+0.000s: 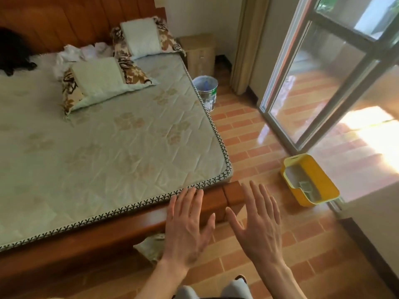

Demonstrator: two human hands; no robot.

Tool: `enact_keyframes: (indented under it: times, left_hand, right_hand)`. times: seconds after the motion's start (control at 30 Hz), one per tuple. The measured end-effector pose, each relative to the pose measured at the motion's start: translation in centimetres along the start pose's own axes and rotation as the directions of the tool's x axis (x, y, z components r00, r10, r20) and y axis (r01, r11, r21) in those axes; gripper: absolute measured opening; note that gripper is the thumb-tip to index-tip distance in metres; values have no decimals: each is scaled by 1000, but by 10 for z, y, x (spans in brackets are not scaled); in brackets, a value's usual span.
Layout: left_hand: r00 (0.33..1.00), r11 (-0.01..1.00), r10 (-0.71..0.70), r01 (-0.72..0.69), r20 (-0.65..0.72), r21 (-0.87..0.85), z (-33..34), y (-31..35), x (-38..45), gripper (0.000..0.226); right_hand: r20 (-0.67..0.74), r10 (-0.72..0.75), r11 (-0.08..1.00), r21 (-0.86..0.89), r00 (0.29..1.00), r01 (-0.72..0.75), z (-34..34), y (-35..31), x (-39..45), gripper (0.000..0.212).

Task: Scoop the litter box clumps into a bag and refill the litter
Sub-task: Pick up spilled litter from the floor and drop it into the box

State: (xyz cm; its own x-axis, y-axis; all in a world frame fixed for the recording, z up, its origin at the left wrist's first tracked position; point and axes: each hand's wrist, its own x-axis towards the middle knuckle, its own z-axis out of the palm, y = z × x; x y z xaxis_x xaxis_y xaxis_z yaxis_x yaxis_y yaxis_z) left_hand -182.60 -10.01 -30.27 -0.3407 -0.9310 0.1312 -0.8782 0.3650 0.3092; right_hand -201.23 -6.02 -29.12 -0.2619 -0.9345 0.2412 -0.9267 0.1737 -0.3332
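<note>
Litter box (311, 180) first: a yellow plastic tub, rectangular with rounded corners and a paler rim, sitting on the floor at the right by the foot of the sliding glass door, well apart from both hands; grey litter lies inside with something flat and pale green resting on it.

Now sweeping from the left. A dark fluffy shape (13, 52) lies at the far left edge of the bed, too blurred to identify. The headboard (75, 20) is glossy reddish wood with vertical grooves. Crumpled white cloth (73, 53) sits beneath it. Two pillows (101, 83) show pale green quilted panels against brown floral fabric, one propped at the headboard, one lying flat. The mattress (108, 143) is bare, pale green, quilted with faded flower motifs and edged in black-and-white braided piping. It rests on a polished wooden bed frame (133, 225).

The left hand (187, 225) hovers over the frame's corner, palm down, fingers straight and close together, holding nothing. The right hand (259, 225) floats beside it over the floor, fingers spread, likewise holding nothing.

Further back, a shiny metal bucket (206, 91) stands beside the bed, with a light wooden nightstand (199, 52) behind it. The floor (248, 137) is glossy orange brick-pattern tile. A beige curtain (246, 44) hangs in the corner, and the grey-framed glass door (323, 78) lets in a bright patch of sunlight at the right.
</note>
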Motion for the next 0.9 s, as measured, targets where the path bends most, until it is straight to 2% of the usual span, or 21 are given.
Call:
enact_keyframes:
  times: [0.17,0.4,0.9]
  left_hand:
    - [994,994,106,-107,39,24,19,68,33,66]
    - [982,982,185,-185,28,21,44,154,73,66]
    - [931,931,365,-364,13,-39,94,250,176,63]
  right_hand:
    - [16,85,995,-54,996,-84,-21,67,2,78]
    - [30,181,978,-113,983,-176,-41,149,4,80]
    - [-37,333,925,-181,942,-334,-71,248,76,79]
